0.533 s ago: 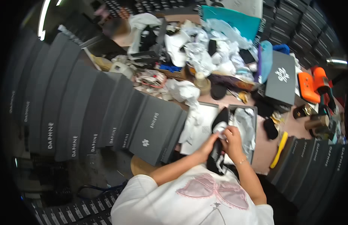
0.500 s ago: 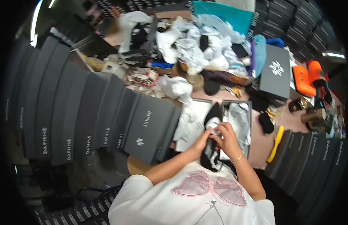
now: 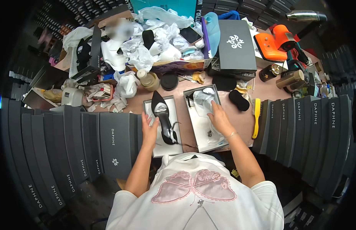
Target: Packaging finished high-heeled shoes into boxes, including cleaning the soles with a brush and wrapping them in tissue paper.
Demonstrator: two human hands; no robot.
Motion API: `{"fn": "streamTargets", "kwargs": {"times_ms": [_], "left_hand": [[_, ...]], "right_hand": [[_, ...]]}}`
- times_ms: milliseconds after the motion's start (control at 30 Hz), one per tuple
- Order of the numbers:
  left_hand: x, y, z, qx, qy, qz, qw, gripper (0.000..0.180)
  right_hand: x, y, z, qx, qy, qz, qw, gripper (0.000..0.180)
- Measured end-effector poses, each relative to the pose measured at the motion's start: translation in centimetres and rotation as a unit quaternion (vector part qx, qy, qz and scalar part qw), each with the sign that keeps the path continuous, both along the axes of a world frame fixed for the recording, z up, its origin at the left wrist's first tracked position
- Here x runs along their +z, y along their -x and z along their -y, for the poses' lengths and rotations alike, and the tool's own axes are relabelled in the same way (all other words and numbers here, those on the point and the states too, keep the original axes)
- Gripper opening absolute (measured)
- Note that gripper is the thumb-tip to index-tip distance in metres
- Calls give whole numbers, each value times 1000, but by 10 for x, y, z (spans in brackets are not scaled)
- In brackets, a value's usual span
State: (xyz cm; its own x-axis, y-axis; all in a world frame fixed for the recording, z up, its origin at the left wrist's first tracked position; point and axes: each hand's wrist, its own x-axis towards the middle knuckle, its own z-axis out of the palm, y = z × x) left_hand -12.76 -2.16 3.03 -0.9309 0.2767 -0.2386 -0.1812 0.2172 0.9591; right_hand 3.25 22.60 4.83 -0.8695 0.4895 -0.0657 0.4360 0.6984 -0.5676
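Note:
A black high-heeled shoe [image 3: 164, 119] lies in a shallow white-lined box [image 3: 155, 148] on the brown table, toe pointing away from me. My left hand [image 3: 149, 128] rests open on that box's left side, just beside the shoe. A second open box [image 3: 190, 122] sits to the right and holds white tissue paper [image 3: 205, 100]. My right hand [image 3: 220, 119] lies flat on that paper inside the box, fingers spread. A small dark item [image 3: 210, 133] sits on the box's floor near my wrist.
Rows of dark grey shoe boxes stand on the left [image 3: 109, 145] and on the right [image 3: 300, 126]. A yellow brush [image 3: 256, 117] lies by the right box. Farther back are crumpled paper [image 3: 155, 42], a black box [image 3: 236, 44], a bottle [image 3: 149, 80] and an orange tool [image 3: 276, 42].
Before, both hands held the black shoe together above the boxes. Now the shoe lies in the left box and my hands have parted, the right one into the right box.

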Motion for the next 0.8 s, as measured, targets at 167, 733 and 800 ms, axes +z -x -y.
{"fn": "streamTargets", "kwargs": {"times_ms": [167,733,800], "left_hand": [[50,-7,-40,-219,-102,129,962,41],[31,-50,-21,-143,-234,297,915,48],[42,-32,0,-237,-158,251,925,54]], "right_hand": [[-53,28,-12,31,-175,135,975,64],[82,-35,48,60,167,-162,971,29],[103,-42,28,-13,242,-179,953,46]]}}
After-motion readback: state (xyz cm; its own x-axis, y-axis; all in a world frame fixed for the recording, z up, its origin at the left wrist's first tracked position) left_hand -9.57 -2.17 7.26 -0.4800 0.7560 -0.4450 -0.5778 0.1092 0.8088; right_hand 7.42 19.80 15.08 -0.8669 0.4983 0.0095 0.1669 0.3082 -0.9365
